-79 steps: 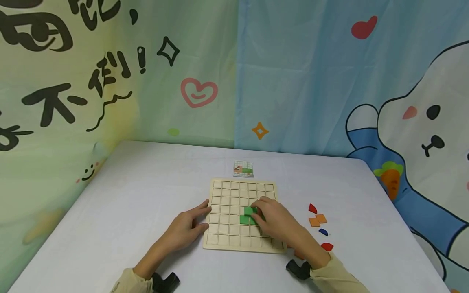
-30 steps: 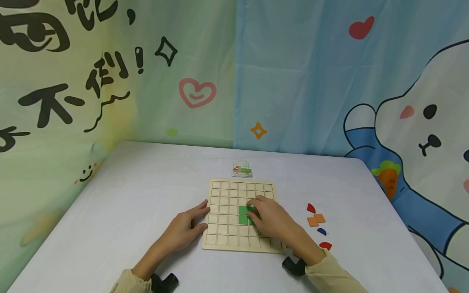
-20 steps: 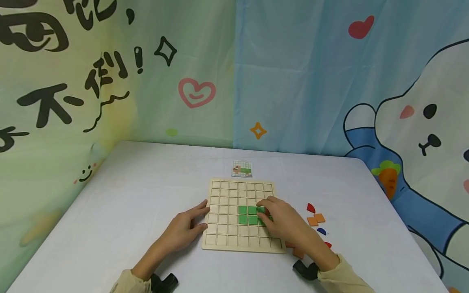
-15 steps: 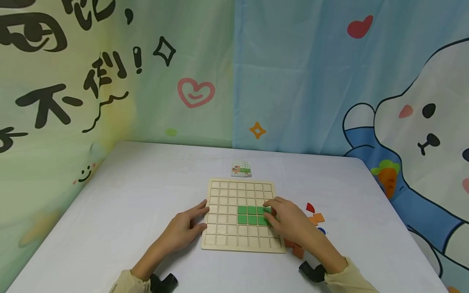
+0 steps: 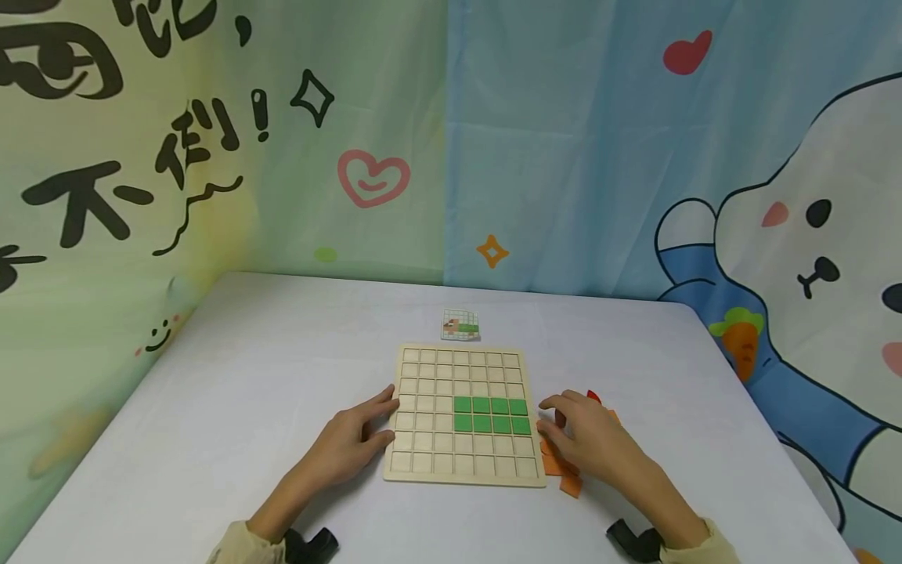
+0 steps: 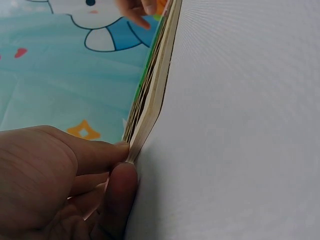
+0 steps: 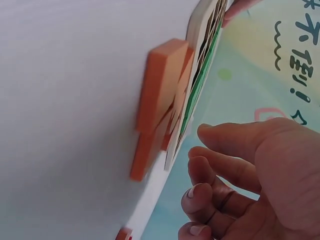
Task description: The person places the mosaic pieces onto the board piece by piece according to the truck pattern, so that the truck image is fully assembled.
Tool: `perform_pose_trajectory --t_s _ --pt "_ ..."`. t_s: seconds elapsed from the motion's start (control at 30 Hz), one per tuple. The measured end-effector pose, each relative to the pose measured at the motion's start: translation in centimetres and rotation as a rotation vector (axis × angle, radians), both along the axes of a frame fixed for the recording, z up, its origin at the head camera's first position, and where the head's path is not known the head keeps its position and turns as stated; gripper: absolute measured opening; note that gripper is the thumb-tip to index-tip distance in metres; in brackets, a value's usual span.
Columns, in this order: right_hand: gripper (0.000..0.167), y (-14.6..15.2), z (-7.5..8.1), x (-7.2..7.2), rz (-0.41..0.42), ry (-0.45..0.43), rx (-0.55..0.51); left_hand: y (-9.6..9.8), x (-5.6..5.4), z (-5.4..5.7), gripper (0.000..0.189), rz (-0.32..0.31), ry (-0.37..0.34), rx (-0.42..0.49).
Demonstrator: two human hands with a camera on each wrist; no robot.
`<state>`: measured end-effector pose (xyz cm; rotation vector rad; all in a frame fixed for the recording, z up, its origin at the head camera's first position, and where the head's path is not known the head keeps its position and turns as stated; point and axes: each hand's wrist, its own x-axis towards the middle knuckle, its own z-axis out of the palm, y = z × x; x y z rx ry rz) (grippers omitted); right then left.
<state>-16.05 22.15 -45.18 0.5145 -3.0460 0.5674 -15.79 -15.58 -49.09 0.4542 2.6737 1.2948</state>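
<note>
A pale wooden grid board (image 5: 423, 423) lies flat on the white table. Two rows of green square tiles (image 5: 491, 424) fill cells at its right side. My left hand (image 5: 348, 442) rests against the board's left edge, thumb and fingers touching the rim; the left wrist view has its thumb (image 6: 100, 155) at the board's corner. Just off the right edge is my right hand (image 5: 592, 439), with nothing between its loosely bent fingers; the right wrist view shows a gap between thumb and fingertips. Below it, several orange tiles (image 5: 571, 484) lie beside the board, some overlapping.
A small picture card (image 5: 460, 324) lies beyond the board's far edge. A red piece (image 5: 593, 395) and an orange piece (image 5: 615, 416) show partly behind the right hand. A printed curtain (image 5: 564, 157) hangs behind the table.
My right hand has moved right along the green tiles and off the board, uncovering both rows. A raised green tile now lies level with the rest. The left hand stays at the edge.
</note>
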Motion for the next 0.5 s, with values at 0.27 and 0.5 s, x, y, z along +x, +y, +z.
perform_pose_trajectory --t_s 0.27,0.5 --pt "0.027 1.8 -0.1 0.2 -0.067 -0.031 0.049 -0.1 0.0 -0.2 0.052 -0.01 0.006 0.011" --pt "0.032 3.7 -0.6 0.5 -0.124 -0.068 0.057 -0.1 0.0 -0.2 0.052 -0.014 0.009 0.007"
